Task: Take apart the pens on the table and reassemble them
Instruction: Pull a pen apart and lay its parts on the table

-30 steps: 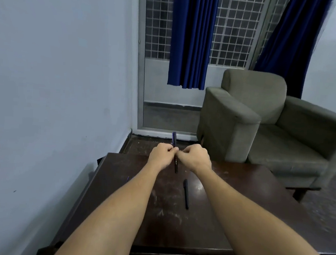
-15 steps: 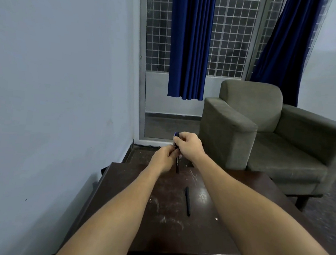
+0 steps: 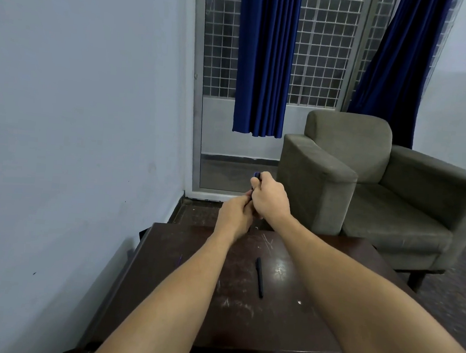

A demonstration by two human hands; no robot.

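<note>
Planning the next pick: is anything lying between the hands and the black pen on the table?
Nothing visible does. The black pen lies uncovered on the table between the forearms, nearer the person than the left hand and right hand, which both grip a blue pen above the far edge.

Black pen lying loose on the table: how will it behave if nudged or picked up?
Likely rolls if pushed sideways: the black pen looks slim and round, lying flat on the glossy table. Probably stiff and light: its body is straight and thin. Pinching may be fiddly, since it sits low against the surface.
</note>
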